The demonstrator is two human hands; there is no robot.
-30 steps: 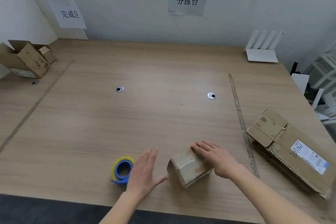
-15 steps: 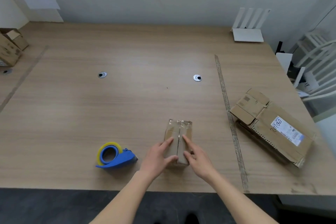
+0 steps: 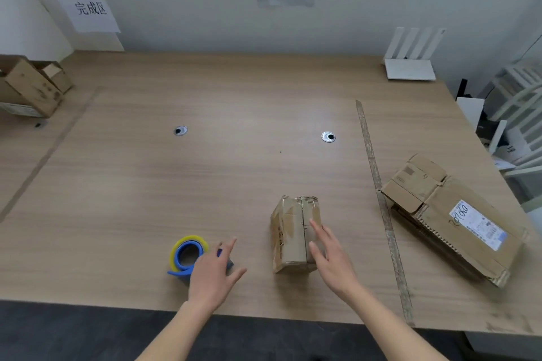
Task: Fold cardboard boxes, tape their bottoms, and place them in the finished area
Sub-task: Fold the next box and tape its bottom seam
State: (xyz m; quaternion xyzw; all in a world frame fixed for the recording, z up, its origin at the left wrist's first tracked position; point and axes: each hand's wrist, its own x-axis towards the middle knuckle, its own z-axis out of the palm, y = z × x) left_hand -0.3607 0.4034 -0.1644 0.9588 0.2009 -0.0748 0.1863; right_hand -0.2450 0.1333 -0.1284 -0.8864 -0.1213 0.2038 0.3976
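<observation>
1. Head view: a small folded cardboard box (image 3: 296, 234) stands on the wooden desk (image 3: 205, 184) near its front edge, a little right of centre, with its closed flaps facing up and a seam running down the middle.
2. The right hand (image 3: 330, 258) lies with straight fingers flat against the box's top and right side, pressing rather than gripping.
3. The left hand (image 3: 215, 272) hovers over the blue tape dispenser (image 3: 189, 256), fingers spread and relaxed; whether it touches the dispenser cannot be told, and it holds nothing.
4. The dispenser, carrying a yellowish roll, sits on the desk well left of the box.
5. A pile of flattened cartons (image 3: 448, 220) with a white label lies at the right, beyond a strip of tape (image 3: 381, 202) stuck along the desk.
6. Finished boxes (image 3: 32, 88) stand at the far left, under a paper sign (image 3: 89, 7) on the wall.
7. A white router (image 3: 410, 58) rests at the back right corner.
</observation>
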